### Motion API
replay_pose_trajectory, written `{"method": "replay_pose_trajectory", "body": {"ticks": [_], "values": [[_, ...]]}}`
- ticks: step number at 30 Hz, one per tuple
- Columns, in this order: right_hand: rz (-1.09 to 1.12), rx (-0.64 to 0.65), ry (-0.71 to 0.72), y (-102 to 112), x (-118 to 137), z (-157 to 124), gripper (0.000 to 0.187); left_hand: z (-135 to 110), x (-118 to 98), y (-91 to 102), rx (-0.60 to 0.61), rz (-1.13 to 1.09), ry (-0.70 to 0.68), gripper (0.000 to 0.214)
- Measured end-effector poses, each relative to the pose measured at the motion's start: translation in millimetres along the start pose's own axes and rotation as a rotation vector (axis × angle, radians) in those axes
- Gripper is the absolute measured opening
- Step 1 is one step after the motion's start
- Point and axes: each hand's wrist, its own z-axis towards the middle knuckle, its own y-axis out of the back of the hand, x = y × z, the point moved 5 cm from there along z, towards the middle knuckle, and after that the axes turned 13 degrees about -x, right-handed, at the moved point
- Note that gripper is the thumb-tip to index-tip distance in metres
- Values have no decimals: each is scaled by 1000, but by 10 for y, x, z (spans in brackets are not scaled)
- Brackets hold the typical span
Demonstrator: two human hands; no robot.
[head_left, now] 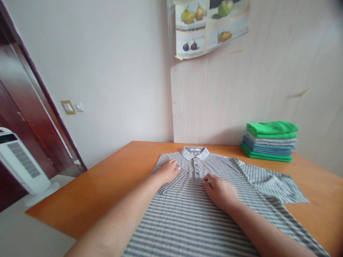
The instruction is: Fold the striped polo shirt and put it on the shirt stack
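A grey-and-white striped polo shirt (184, 217) lies front up, its pale collar (195, 153) toward the wall. The sleeve on the left (173, 182) is folded inward over the chest, while the sleeve on the right (278, 184) spreads outward with some creases. My left hand (169, 171) rests open on the folded sleeve, fingers stretched over the cloth. Just right of the buttoned placket, my right hand (221, 191) lies on the chest with its fingers curled in. No cloth is bunched in it.
An orange-brown table (112, 178) bears the shirt. At its back right stands a stack of folded clothes (269, 141), green, grey and blue. A white upright appliance (24, 164) stands left of the table by a dark red door (34, 117). Fruit pictures (191, 28) hang on the wall.
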Motion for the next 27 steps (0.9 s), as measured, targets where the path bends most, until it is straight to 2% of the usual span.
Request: {"method": "replay_pose_trajectory", "body": {"ticks": [4,8,11,16,22,27], "values": [[15,-4,8,-21,-14,1,24,147,218,-25,-31,54,79,42],[22,0,3,-38,-25,-3,24,157,369,-138,-14,92,155,54],[29,-8,2,-38,-28,-6,24,146,399,-175,5,106,176,60],[41,-3,-4,-30,-28,-5,24,225,428,-120,-1,117,195,61],[40,16,-22,-17,-12,-3,24,218,512,-192,56,126,278,84],[48,3,-15,-6,-4,-6,25,198,534,-209,85,131,300,88]]}}
